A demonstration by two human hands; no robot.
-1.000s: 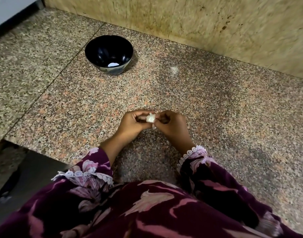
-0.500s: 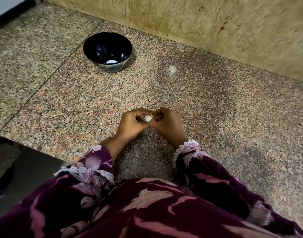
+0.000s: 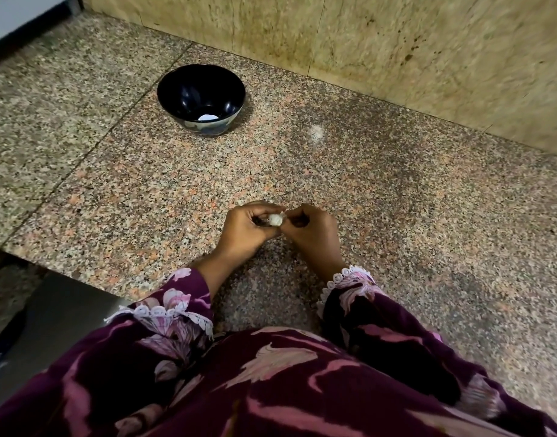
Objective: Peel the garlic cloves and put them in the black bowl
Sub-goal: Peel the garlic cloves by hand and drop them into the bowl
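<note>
Pinching from both sides, 1 garlic clove [image 3: 275,219] is held over the granite counter [image 3: 397,200] between the left hand [image 3: 244,230] and right hand [image 3: 312,230], fingers curled round it, apparently so the skin can be picked off. The black bowl [image 3: 189,89] is set well apart, with 1 white piece [image 3: 208,117] inside. No brand or writing is legible.

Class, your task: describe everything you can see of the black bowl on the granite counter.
The black bowl is round with a glossy dark inside that catches small highlights. Its outer wall, low down, shows a pale band with a blue pattern. It looks glazed, perhaps ceramic. It stands upright on the speckled granite counter, near the wall and beyond both hands. One small white piece, probably a peeled clove, lies at its bottom. Nothing else touches it.
</note>
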